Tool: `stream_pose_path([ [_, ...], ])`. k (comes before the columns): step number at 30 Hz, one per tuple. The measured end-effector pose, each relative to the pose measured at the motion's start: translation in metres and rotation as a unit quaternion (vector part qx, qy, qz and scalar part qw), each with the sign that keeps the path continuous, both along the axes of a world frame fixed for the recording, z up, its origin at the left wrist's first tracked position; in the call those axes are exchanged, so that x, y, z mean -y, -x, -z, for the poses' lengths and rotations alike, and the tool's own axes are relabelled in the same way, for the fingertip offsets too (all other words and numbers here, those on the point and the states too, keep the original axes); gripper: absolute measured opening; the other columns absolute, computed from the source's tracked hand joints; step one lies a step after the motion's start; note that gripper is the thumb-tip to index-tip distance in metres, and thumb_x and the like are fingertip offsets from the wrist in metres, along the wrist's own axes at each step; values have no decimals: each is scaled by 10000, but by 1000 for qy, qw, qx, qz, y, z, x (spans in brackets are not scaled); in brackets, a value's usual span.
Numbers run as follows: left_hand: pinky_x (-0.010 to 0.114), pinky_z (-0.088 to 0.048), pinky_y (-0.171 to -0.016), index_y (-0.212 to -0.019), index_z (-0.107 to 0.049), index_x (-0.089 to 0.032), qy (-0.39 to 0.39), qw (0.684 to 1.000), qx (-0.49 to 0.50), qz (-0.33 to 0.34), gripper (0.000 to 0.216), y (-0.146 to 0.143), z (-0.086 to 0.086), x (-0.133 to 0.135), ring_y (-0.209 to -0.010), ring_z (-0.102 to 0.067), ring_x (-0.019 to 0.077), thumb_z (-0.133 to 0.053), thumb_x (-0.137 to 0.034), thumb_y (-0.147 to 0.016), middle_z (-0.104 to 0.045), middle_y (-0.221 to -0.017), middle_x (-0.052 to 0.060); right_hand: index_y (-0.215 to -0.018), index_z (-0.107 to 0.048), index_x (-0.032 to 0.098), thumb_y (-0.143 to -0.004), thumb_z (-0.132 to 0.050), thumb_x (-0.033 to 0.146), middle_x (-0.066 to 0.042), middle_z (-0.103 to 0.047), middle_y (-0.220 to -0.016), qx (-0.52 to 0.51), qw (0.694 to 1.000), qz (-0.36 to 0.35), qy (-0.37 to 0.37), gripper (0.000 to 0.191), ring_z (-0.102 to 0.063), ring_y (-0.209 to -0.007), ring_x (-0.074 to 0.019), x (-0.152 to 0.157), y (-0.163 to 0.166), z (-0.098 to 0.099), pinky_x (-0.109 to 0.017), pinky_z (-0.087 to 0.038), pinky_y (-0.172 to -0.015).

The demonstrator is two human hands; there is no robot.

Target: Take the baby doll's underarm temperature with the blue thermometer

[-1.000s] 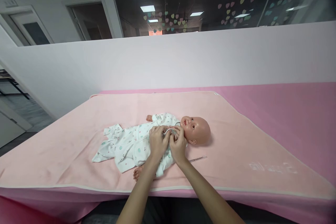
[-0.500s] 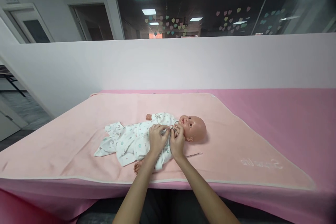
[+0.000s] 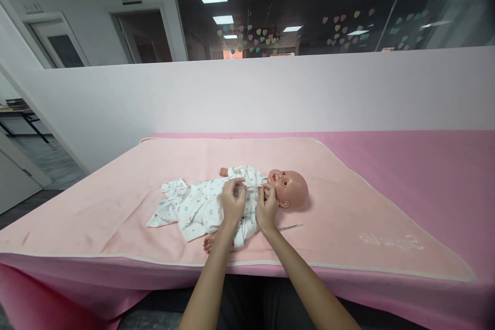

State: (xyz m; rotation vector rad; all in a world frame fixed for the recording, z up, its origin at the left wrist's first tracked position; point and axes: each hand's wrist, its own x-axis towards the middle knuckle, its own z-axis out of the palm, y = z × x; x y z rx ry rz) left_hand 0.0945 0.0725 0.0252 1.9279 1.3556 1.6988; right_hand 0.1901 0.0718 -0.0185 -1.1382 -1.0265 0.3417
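A baby doll (image 3: 288,188) lies on its back with its head to the right, dressed in a white printed baby gown (image 3: 201,203). Over its chest, a thin white tie string (image 3: 254,185) stretches between my two hands. My left hand (image 3: 233,202) pinches one end between thumb and finger. The other end is in the closed fingers of my right hand (image 3: 266,207), just below the doll's chin. Beside my right wrist lies a thin, clear stick (image 3: 291,227), perhaps a glass thermometer. My hands hide part of the gown's front.
A peach blanket (image 3: 348,216) lies under the doll, over a pink cover (image 3: 425,175) that hangs down the near edge. Behind rises a white low wall (image 3: 270,95) with dark glass above it. Doors and a table with dark items stand off to the left.
My hands have moved apart, left hand to the left and right hand to the right, drawing the string out straight between them. The whole view has shifted slightly.
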Motion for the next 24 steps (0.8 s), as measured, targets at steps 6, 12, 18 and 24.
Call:
stream_pose_path([
  [6,328,-415,-815,-862,-603,-201,36,997,-68,25,160,25,-7,0,-880,-548,184,-472,-254,-788,-629,-873,30,-886,-459,186,-868,-378,322,-7,-554,-649,6,1000,26,1,159,-536,-573,-156,0,2,0,-254,-409,-551],
  [12,341,-408,-836,-879,-628,-214,86,986,-117,83,181,47,-2,-3,-907,-558,197,-493,-264,-770,-643,-917,31,-969,-486,178,-868,-354,263,-87,-629,-874,69,997,38,-22,187,-595,-724,-181,3,4,-2,-290,-461,-629],
  [18,313,-427,-815,-867,-606,-189,117,987,-25,111,185,53,12,-4,-884,-573,184,-517,-320,-771,-634,-905,40,-1142,-481,176,-844,-393,193,-95,-639,-1049,303,944,-60,-115,311,-628,-864,-167,15,12,-5,-258,-487,-719],
  [24,298,-446,-769,-844,-598,-173,134,982,6,136,204,52,14,-4,-820,-580,175,-519,-347,-772,-636,-844,40,-1072,-558,191,-858,-407,199,-50,-670,-957,341,935,-46,-89,262,-640,-809,-138,14,19,-8,-218,-478,-693],
])
